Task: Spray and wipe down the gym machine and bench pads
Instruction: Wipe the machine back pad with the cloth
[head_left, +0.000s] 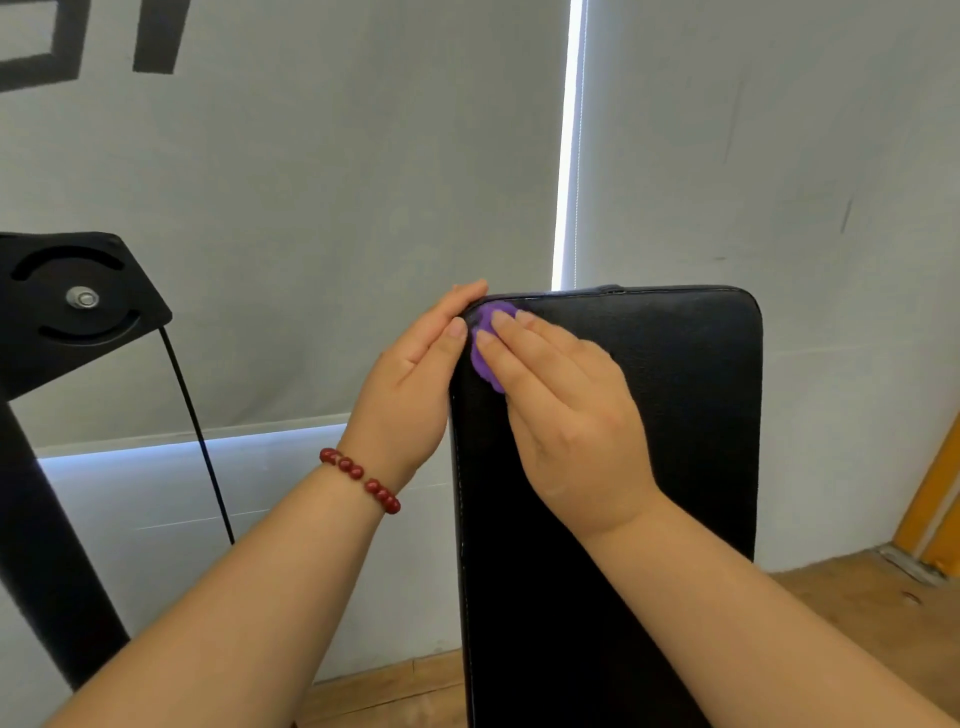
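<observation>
A black padded bench back stands tilted upright in the middle of the view. A small purple cloth lies at its top left corner. My right hand presses flat on the cloth with straight fingers, covering most of it. My left hand, with a red bead bracelet at the wrist, rests against the pad's left edge, fingers straight, fingertips at the top corner. No spray bottle is in view.
A black machine frame with a pulley plate and a thin black cable stands at the left. Grey roller blinds hang behind the pad. Wooden floor shows at the lower right, with a yellow frame at the right edge.
</observation>
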